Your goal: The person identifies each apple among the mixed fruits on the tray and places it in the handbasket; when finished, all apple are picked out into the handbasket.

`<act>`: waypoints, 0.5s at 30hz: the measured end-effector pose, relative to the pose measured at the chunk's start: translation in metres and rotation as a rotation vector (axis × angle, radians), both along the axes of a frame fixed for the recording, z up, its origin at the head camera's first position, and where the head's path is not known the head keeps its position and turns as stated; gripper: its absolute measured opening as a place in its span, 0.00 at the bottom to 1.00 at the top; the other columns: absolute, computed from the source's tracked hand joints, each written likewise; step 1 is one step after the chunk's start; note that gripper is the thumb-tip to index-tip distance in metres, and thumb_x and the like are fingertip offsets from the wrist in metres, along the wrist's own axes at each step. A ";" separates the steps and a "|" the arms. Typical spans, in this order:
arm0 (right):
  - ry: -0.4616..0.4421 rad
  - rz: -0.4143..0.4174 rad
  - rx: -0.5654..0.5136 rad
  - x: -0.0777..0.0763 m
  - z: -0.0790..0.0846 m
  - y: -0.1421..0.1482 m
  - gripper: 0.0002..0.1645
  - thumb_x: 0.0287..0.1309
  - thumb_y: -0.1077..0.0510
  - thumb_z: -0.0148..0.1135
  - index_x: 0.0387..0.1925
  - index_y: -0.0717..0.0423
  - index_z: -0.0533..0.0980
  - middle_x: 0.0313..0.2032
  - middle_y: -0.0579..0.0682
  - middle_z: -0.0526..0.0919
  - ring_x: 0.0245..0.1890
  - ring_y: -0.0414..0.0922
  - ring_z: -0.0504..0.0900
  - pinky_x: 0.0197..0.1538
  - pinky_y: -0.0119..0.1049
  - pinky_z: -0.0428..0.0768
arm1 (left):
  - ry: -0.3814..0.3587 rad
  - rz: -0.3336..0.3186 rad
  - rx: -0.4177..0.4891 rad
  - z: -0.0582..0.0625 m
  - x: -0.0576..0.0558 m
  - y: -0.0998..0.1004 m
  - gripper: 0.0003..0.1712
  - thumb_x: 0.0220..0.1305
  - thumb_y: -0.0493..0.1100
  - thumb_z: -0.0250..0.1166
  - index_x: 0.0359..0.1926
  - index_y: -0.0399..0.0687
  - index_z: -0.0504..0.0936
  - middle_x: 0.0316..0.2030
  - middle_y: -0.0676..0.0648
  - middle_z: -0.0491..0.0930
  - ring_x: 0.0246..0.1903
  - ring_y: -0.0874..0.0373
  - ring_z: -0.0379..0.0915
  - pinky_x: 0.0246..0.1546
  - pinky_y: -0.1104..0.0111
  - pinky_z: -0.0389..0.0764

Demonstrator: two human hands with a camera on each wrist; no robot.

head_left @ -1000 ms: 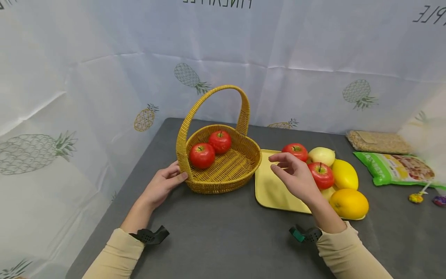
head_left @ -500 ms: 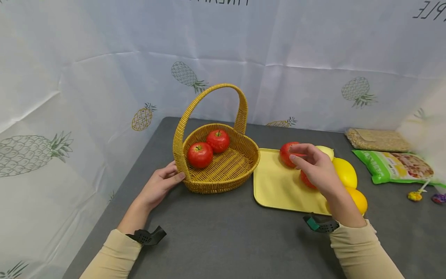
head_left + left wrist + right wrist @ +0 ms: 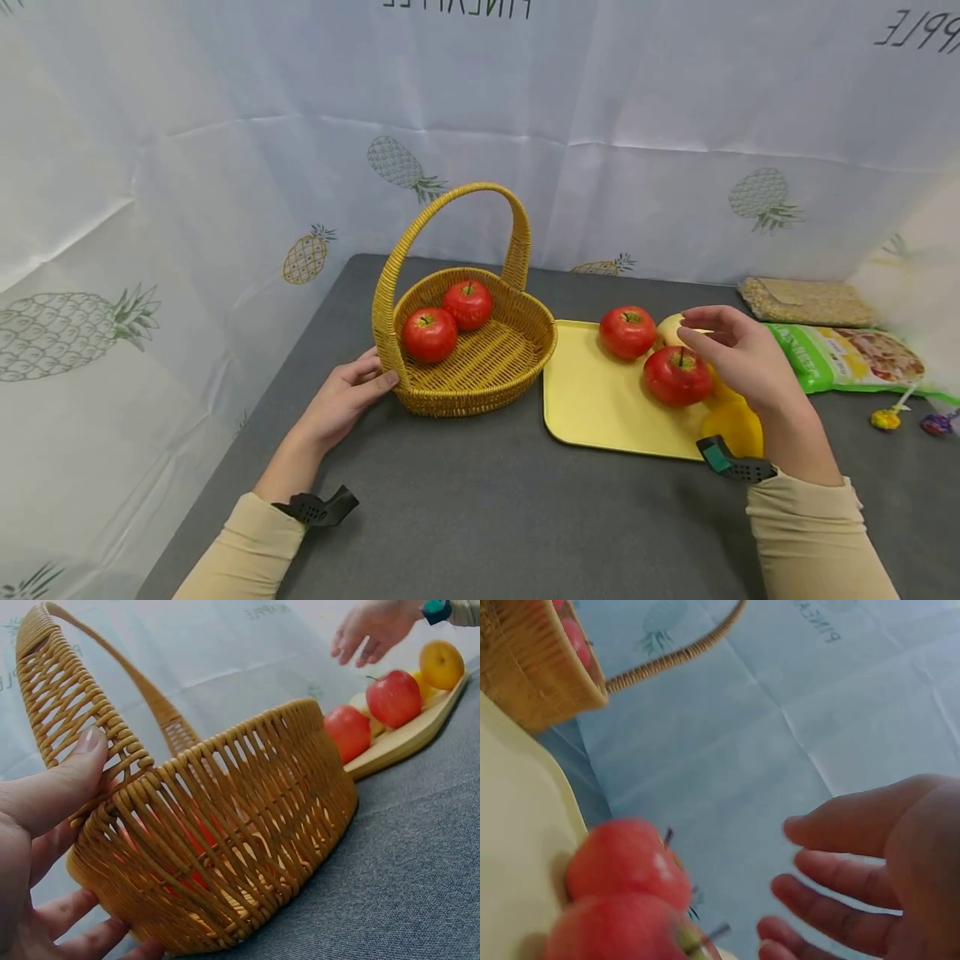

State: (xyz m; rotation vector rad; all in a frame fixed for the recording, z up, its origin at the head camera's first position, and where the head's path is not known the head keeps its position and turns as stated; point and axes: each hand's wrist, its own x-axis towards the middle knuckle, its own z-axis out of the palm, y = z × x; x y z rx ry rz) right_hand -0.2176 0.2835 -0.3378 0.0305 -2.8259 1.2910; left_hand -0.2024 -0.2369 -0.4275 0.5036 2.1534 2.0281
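Observation:
My left hand (image 3: 343, 402) holds the left end of a golden wicker basket (image 3: 465, 403). In the left wrist view the thumb presses the foot of its handle (image 3: 67, 697), and the fingers lie against the woven side. Two red apples (image 3: 430, 335) sit inside the basket. My right hand (image 3: 746, 358), holding nothing, hovers over fruit at the right of a yellow tray (image 3: 592, 400). Two more red apples (image 3: 678, 377) lie there, beside a pale yellow round fruit (image 3: 667, 331) and an orange-yellow fruit (image 3: 733, 429), both partly hidden by the hand.
Behind the right hand lie a green food packet (image 3: 862, 358) and a clear bag of grain (image 3: 806, 302). Two wrapped lollipops (image 3: 885, 419) are at the right edge. White pineapple-print cloth (image 3: 637, 100) hangs behind the grey table (image 3: 510, 508).
My right hand has moved right, from the tray's middle across the apples to above the fruit on its right. The left hand stays on the basket.

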 end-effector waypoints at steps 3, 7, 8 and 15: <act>-0.061 0.004 0.082 -0.001 0.003 0.010 0.40 0.72 0.34 0.56 0.69 0.59 0.68 0.63 0.65 0.72 0.61 0.63 0.71 0.54 0.52 0.76 | -0.001 0.005 0.003 0.000 0.000 0.001 0.24 0.75 0.39 0.62 0.61 0.22 0.75 0.79 0.41 0.52 0.79 0.47 0.38 0.60 0.74 0.71; -0.153 0.042 0.189 -0.001 0.007 0.019 0.45 0.69 0.31 0.58 0.70 0.62 0.67 0.64 0.70 0.71 0.62 0.68 0.69 0.57 0.64 0.73 | -0.005 0.005 0.011 -0.001 0.001 0.001 0.24 0.75 0.39 0.62 0.61 0.21 0.74 0.79 0.41 0.52 0.79 0.47 0.36 0.61 0.74 0.71; -0.174 0.053 0.211 0.000 0.008 0.020 0.47 0.68 0.30 0.58 0.70 0.62 0.67 0.65 0.70 0.70 0.62 0.68 0.69 0.57 0.64 0.73 | -0.006 0.004 0.012 -0.001 0.001 0.001 0.24 0.76 0.39 0.62 0.61 0.20 0.74 0.79 0.41 0.52 0.79 0.47 0.36 0.61 0.74 0.71; -0.233 0.142 0.289 0.003 0.008 0.025 0.50 0.67 0.30 0.61 0.72 0.65 0.65 0.66 0.70 0.71 0.62 0.69 0.70 0.57 0.65 0.73 | 0.005 0.002 0.024 -0.005 0.002 0.001 0.23 0.76 0.39 0.62 0.60 0.20 0.75 0.78 0.39 0.52 0.79 0.46 0.36 0.60 0.74 0.71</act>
